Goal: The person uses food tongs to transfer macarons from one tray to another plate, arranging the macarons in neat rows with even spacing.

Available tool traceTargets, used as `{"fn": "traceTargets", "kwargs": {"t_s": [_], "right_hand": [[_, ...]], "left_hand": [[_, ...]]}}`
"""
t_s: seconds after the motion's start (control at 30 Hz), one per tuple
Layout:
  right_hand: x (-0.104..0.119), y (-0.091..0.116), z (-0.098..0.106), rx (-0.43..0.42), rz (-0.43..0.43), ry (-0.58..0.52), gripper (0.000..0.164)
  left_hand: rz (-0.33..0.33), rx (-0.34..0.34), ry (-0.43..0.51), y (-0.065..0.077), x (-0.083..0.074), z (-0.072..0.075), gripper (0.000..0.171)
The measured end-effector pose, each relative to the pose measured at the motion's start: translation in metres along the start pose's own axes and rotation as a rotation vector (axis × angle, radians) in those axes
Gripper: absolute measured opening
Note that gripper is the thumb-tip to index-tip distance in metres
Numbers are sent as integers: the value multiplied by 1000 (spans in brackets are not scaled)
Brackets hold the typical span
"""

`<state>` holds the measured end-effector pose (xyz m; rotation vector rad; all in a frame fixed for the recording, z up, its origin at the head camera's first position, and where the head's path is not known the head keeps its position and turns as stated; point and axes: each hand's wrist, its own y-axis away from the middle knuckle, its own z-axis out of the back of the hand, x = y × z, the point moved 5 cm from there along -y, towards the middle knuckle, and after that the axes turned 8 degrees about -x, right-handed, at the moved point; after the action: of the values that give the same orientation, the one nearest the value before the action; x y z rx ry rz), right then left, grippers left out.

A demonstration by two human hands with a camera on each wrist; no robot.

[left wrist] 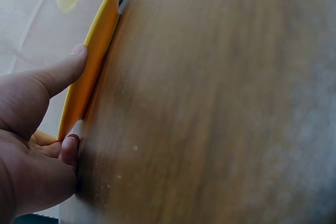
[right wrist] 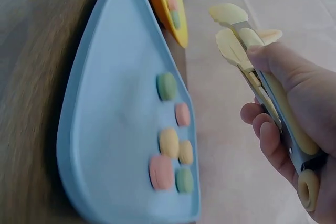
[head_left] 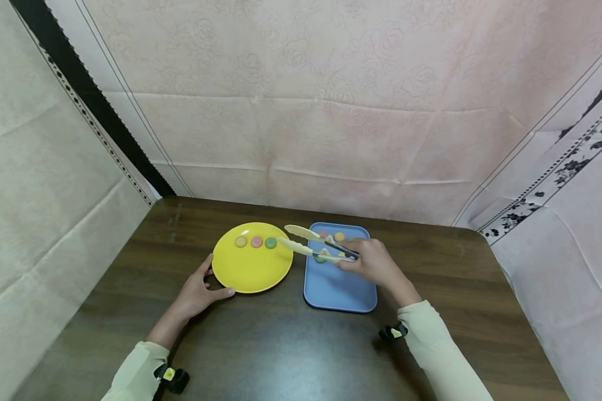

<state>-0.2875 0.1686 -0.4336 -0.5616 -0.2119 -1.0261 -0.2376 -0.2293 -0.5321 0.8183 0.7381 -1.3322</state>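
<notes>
My left hand (head_left: pixel 200 292) grips the near left rim of a round yellow plate (head_left: pixel 251 273), thumb on the rim and fingers at its side and underneath. On the plate, a yellow, a pink and a green macaron (head_left: pixel 271 243) form a row. My right hand (head_left: pixel 373 263) holds metal tongs (head_left: pixel 298 246) with cream-coloured tips. The tongs are spread, nothing between them, their tips reaching over the plate's right edge in the head view. Under the right hand lies a blue tray (head_left: pixel 338 292); several pink, yellow and green macarons (right wrist: pixel 167 86) show on it in the right wrist view.
Plate and tray stand side by side, a narrow gap between them, on a dark wooden table (head_left: pixel 281 345). Pale patterned cloth (head_left: pixel 306 139) hangs behind the table's back edge and along both sides. Each wrist wears a small black camera (head_left: pixel 173 377).
</notes>
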Motion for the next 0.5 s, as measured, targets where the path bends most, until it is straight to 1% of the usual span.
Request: {"fn": "traceTargets", "kwargs": {"t_s": [0.2,0.27,0.5], "right_hand": [[-12,27,29,-39,-86,6,57],[-18,38,36,-57,-99,16,58],[-40,76,52,-92,-94,100,47]], "left_hand": [[7,5,-4,0,-2,0,122],[9,7,0,-1,-2,-1,122],[18,6,-2,0,-1,-1,122]]}}
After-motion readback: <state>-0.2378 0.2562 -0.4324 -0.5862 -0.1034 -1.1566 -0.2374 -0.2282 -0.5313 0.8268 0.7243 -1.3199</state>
